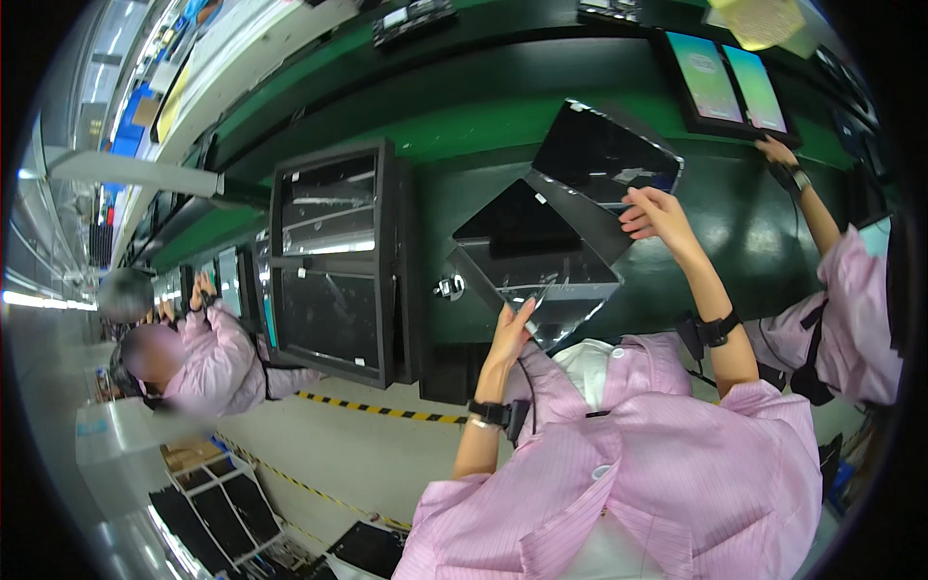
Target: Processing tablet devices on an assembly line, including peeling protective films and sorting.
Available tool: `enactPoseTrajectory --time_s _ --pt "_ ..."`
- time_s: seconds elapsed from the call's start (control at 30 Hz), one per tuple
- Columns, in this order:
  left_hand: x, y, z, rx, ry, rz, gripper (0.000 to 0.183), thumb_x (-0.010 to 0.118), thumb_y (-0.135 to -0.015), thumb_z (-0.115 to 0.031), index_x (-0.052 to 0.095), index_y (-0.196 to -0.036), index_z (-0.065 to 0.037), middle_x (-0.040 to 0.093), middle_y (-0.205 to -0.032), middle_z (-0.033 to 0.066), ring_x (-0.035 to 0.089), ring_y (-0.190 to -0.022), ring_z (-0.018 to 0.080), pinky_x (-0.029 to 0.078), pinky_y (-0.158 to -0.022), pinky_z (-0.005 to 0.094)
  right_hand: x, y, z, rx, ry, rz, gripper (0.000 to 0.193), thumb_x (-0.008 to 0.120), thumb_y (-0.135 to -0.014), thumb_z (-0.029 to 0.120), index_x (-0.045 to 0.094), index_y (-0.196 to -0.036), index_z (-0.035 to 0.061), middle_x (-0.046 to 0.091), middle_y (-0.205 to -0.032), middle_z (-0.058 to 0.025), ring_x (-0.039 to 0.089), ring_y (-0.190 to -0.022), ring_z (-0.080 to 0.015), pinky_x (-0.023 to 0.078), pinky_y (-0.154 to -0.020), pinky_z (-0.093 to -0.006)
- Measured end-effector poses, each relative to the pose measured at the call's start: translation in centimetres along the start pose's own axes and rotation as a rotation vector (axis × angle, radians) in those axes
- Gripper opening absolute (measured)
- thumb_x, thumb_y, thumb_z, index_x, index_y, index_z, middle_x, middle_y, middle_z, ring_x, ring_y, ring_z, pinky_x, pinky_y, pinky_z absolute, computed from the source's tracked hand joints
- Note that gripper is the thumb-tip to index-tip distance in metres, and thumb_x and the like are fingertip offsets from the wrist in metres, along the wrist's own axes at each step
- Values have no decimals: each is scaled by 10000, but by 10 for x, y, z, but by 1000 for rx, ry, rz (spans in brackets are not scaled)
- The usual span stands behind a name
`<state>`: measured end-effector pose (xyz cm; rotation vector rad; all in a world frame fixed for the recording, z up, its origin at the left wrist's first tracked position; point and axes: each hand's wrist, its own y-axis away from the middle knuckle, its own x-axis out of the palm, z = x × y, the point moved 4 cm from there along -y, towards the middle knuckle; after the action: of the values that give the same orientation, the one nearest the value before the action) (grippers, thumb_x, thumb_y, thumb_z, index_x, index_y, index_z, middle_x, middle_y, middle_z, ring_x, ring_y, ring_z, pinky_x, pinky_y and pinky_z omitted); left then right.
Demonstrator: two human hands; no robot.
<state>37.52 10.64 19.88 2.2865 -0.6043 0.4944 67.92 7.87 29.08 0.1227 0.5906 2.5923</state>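
Two flat black screen panels lie on the dark green bench in front of me, at an angle to each other. The near screen panel [522,227] has glossy clear film over its lower part, with reflections on it. My left hand [509,333] is closed at its near edge, thumb and fingers pinching the film-covered edge. The far screen panel [599,155] sits behind and to the right. Beside its near right corner is my right hand [657,215], fingers apart and stretched leftward; whether they touch the panel is unclear.
Left of the panels stands a black divided tray [387,280] holding film-covered panels. A small shiny metallic object [448,287] lies between. At right, a co-worker's hand [776,152] touches a black tray with two lit screens [709,82]. Another person [208,353] works at left.
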Motion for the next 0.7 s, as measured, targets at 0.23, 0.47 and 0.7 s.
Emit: enactPoseTrajectory --time_s 0.23,0.47,0.7 --pt "-12 5 -58 263 -1378 -279 298 563 -871 -265 586 -837 30 579 -766 125 562 -606 233 457 -612 352 -17 -32 18 -653 863 -317 290 625 -805 283 602 -954 35 633 -942 -113 572 -974 -280 416 -853 -356" --pt "-67 9 -74 882 -919 -991 292 395 -943 -190 484 -1161 -18 494 -1136 138 429 -1019 274 351 -868 357 -42 -70 -37 -659 1120 -484 534 589 -825 361 447 -1270 103 416 -1340 -113 299 -1275 -374 238 -1037 -468" --pt "-86 -24 -59 771 -701 -883 331 298 -963 -223 532 -1090 -27 545 -1069 129 452 -978 251 337 -880 342 -46 -68 -35 -594 1107 -439 469 553 -852 351 475 -1258 129 375 -1378 -76 278 -1298 -329 214 -1046 -454"
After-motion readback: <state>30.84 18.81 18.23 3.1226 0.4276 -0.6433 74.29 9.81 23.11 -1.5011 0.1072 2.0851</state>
